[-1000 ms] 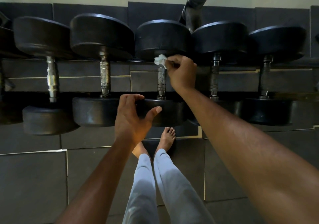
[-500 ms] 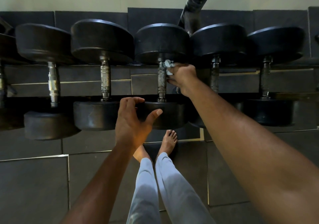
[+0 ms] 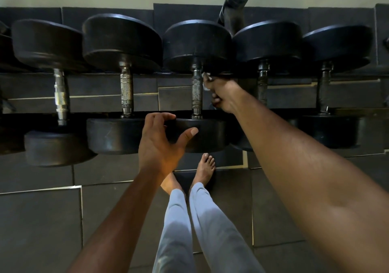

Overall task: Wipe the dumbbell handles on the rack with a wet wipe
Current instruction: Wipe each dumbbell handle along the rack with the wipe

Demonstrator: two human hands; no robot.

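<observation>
Several black dumbbells lie side by side across the rack, metal handles running front to back. My right hand [image 3: 223, 94] grips a small white wet wipe [image 3: 206, 77] just right of the middle dumbbell's knurled handle [image 3: 197, 92], near its far end; most of the wipe is hidden in my fist. My left hand [image 3: 162, 140] curls over the upper left edge of that dumbbell's near weight head [image 3: 208, 135], thumb spread across its face. Other handles stand to the left [image 3: 126, 91] and right [image 3: 263, 83].
A dark slanted rack post [image 3: 237, 1] rises behind the middle dumbbells. My bare feet [image 3: 205, 167] and light trouser legs stand on dark floor tiles [image 3: 37, 230] directly below the rack. A pale wall runs along the top.
My right hand with the wipe has slid from the far top of the middle handle toward me and down its right side. My left hand stays by the near weight head.
</observation>
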